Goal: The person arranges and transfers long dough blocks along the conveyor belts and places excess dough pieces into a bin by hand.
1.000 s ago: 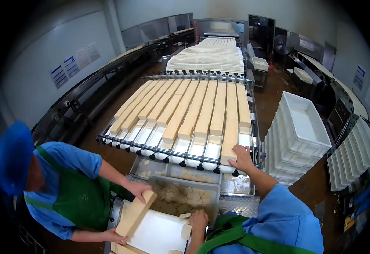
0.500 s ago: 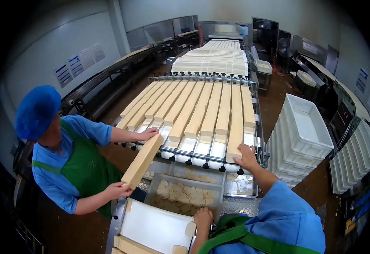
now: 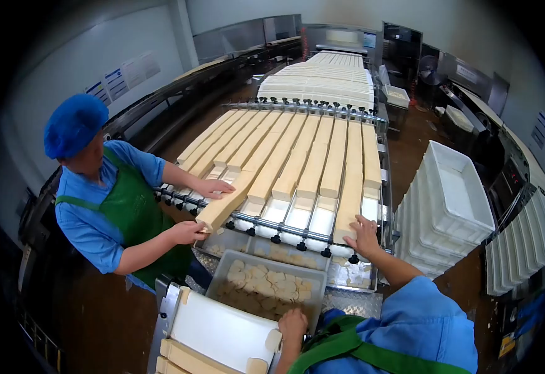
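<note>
My right hand (image 3: 365,238) rests with fingers apart against the near right end of a long pale block (image 3: 349,209), on the slatted conveyor (image 3: 312,218). My left hand (image 3: 293,324) is low in the view, its fingers curled at the near edge of a grey bin (image 3: 318,292); whatever it may hold is hidden. Thin pale slices (image 3: 263,283) lie in that bin. Beside my left hand, a rounded slice (image 3: 273,340) lies on the edge of a white belt (image 3: 222,324). Several other long blocks lie in rows along the conveyor.
At the left, a co-worker in a blue cap (image 3: 76,124) holds a loose block (image 3: 222,204) over the conveyor's near edge. White crates (image 3: 456,187) stand stacked at the right. More blocks (image 3: 194,360) lie at the bottom, on the white belt's near side.
The co-worker has lifted the block from above the white belt and carried it up to the conveyor. My right hand stays at the block's end, and my left hand stays by the bin.
</note>
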Motion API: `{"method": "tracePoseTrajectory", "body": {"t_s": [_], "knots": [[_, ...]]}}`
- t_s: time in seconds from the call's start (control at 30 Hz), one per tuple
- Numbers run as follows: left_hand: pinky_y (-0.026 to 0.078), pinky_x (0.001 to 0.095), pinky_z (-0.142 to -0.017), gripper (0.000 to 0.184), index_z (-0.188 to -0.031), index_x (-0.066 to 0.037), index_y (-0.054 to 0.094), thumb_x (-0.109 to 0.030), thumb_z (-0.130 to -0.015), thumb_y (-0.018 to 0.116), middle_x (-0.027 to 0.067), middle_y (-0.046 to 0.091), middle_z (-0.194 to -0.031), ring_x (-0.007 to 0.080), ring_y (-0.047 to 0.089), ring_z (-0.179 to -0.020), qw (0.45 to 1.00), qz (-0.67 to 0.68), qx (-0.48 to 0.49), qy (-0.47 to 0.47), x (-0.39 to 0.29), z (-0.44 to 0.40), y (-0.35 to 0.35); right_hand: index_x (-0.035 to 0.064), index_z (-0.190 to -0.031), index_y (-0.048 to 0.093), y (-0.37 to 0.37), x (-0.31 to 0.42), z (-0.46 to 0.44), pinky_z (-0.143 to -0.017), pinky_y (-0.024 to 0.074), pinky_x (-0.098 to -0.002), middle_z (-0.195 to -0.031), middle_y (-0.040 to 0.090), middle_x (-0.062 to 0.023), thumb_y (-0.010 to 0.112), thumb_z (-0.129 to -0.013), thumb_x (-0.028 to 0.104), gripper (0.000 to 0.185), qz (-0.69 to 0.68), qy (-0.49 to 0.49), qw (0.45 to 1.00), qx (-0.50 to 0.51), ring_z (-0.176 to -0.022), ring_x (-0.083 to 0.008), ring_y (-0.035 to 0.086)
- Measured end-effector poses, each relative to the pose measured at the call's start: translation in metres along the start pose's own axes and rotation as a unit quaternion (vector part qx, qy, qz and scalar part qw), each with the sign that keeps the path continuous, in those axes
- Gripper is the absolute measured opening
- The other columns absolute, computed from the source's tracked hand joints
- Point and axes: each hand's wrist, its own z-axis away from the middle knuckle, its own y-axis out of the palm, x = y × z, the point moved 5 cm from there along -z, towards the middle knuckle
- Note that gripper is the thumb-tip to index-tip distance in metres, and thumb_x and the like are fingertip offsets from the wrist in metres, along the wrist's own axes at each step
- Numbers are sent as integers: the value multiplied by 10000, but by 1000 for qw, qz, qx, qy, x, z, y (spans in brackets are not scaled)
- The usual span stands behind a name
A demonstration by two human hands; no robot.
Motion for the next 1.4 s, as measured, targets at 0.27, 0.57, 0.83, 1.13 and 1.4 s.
{"method": "tracePoseTrajectory", "body": {"t_s": [0.27, 0.57, 0.83, 1.13, 1.4], "knots": [[523, 425, -685, 208, -830, -101, 657, -275, -823, 544, 131, 683, -834, 294, 662, -778, 992, 13, 80, -98, -2, -6, -4, 134, -1080, 618, -13, 51, -32, -925, 363, -438, -1351, 461, -98, 570, -779, 193, 311, 40, -190, 971, 138, -1161, -283, 468], [519, 446, -740, 196, -932, -97, 656, -230, -871, 527, 154, 660, -928, 364, 633, -834, 966, 134, 44, -215, 15, -36, 6, 142, -1140, 570, 22, 25, -38, -900, 399, -469, -1335, 449, -180, 690, -764, 234, 405, -9, -182, 951, 248, -1129, -369, 477], [499, 405, -788, 200, -1013, -85, 651, -189, -898, 526, 133, 635, -984, 336, 612, -901, 932, 273, -74, -228, -8, -21, -45, 95, -876, 691, 16, 24, -45, -854, 443, -469, -1315, 500, -172, 711, -752, 130, 130, -152, -290, 937, 120, -1066, -384, 536], [473, 378, -809, 210, -1049, -37, 624, -82, -858, 548, 153, 593, -998, 317, 578, -907, 844, 281, -279, -362, 2, 76, -99, 91, -764, 686, 42, 13, -48, -984, 276, -521, -1364, 467, -176, 650, -692, 48, 91, -73, -151, 960, 224, -1215, -355, 436], [339, 449, -991, 793, -1306, 76, 303, -219, -724, 755, 309, 373, -1205, 429, 401, -1103, 647, -14, -357, -673, 35, 207, -91, 51, -884, 652, 65, 198, -48, -984, 311, -469, -1266, 514, -225, 615, -695, -28, 208, -343, -251, 873, 239, -1177, -396, 449]]}}
